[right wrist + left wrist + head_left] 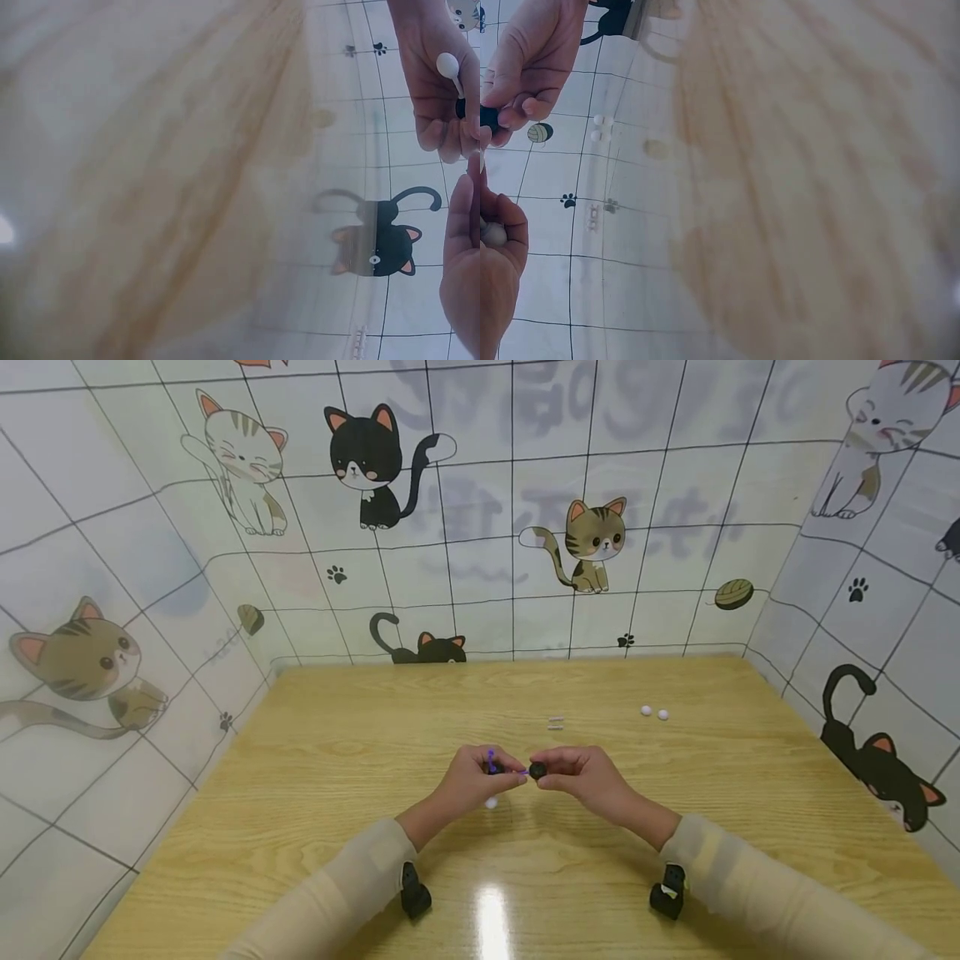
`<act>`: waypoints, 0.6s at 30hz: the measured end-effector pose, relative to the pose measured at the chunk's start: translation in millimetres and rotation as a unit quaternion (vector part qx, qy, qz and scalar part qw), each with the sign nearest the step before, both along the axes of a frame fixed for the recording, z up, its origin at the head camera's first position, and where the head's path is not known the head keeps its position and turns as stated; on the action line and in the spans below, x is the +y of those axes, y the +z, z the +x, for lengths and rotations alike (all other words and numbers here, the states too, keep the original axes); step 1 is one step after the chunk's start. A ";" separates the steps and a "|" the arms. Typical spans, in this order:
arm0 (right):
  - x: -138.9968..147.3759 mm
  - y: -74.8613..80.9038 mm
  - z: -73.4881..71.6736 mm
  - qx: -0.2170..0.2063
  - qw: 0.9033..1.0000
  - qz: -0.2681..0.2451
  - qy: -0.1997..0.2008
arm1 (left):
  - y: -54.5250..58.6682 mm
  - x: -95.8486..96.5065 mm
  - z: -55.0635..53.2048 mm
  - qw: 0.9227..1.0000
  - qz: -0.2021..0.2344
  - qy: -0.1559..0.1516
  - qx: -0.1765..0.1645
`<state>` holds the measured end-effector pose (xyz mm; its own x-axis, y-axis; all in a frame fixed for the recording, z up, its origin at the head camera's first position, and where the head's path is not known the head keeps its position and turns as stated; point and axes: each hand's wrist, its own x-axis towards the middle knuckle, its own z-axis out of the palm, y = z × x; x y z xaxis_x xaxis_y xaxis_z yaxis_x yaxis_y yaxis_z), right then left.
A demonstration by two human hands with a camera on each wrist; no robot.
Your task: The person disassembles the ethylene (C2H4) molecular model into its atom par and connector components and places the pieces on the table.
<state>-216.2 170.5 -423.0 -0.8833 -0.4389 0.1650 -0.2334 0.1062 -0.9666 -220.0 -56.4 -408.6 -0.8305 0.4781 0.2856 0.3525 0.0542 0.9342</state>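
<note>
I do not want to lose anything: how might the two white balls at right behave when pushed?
The two white balls look round, so they would probably roll easily. The wood-grain tabletop shows a glossy reflection, so it likely offers little grip.

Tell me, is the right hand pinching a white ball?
No, the head view shows the right hand pinching a black ball between thumb and fingers.

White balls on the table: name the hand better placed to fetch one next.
Probably the right hand: it's nearer the white balls, though pinching a black ball; the left hand is farther.
</note>
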 end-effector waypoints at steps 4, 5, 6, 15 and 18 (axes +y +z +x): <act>-1.9 -0.8 0.5 0.005 1.000 0.005 -0.016 | -13.6 0.5 -9.5 1.000 0.005 0.006 -0.001; -2.7 -0.9 0.7 0.005 1.000 0.005 -0.020 | -16.8 0.6 -11.9 1.000 0.004 0.009 -0.001; -3.5 -0.9 1.0 0.005 1.000 0.006 -0.025 | -17.7 0.5 -12.7 1.000 0.006 0.009 0.000; -8.6 -0.8 4.9 -0.002 0.999 0.006 -0.049 | 8.8 1.7 1.3 1.000 0.012 0.013 -0.003; -9.5 -1.6 4.6 -0.001 0.998 0.005 -0.056 | 10.4 1.5 1.2 1.000 0.014 0.016 0.006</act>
